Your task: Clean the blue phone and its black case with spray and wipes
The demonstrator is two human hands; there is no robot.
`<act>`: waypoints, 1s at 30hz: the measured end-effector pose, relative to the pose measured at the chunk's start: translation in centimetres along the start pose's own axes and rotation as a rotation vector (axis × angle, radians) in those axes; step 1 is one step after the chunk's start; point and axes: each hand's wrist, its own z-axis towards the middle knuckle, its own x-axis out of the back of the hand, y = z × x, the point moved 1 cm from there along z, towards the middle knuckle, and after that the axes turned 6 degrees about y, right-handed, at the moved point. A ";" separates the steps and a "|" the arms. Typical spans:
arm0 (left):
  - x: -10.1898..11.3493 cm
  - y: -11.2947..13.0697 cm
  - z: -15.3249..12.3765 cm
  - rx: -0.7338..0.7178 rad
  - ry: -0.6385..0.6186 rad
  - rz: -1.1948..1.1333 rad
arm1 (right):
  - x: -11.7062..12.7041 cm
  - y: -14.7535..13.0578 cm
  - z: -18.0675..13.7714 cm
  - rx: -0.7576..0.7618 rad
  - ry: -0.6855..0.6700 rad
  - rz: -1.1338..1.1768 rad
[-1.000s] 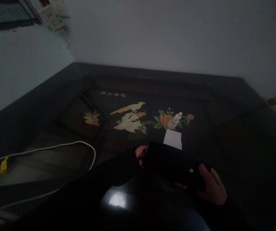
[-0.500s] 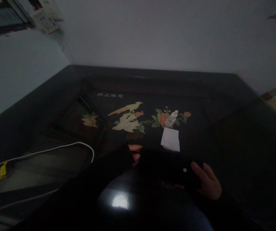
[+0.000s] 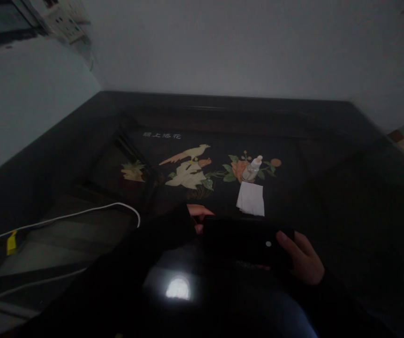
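Both hands hold a flat black device (image 3: 244,240), like a phone or tablet, low over a dark lacquered table (image 3: 328,141). My left hand (image 3: 197,217) grips its left end, mostly hidden by a black sleeve. My right hand (image 3: 302,257) wraps its right end, thumb on top near a small white dot. Just beyond the device lie a white folded cloth (image 3: 250,199) and a small clear bottle (image 3: 252,168) with a white cap, lying tilted on the table's inlaid flower picture.
The table top carries an inlaid bird and flower design (image 3: 187,171) with white characters. A white cable (image 3: 82,215) with a yellow tag (image 3: 11,236) runs along the left. White walls close the back and left. A bright light reflection (image 3: 178,287) shows near my lap.
The device has tilted flatter and sunk slightly, with both hands keeping their hold. The view shifted a little; cloth and bottle stay in place.
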 end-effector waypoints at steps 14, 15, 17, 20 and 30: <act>-0.8 0.4 -0.3 0.065 -0.040 0.009 | 0.2 0.4 -0.1 0.011 -0.117 -0.046; -1.0 0.4 -0.5 0.087 -0.042 -0.032 | 0.3 0.5 -0.1 0.019 -0.112 -0.053; -1.3 0.3 -0.6 0.084 -0.029 -0.087 | 0.6 0.7 0.0 0.057 -0.080 -0.077; -1.6 0.0 -0.8 0.097 -0.026 -0.117 | 1.2 1.0 0.3 0.172 -0.026 -0.150; -1.8 0.7 -0.7 0.028 0.078 0.028 | 1.8 -0.8 -0.9 0.429 0.059 -0.413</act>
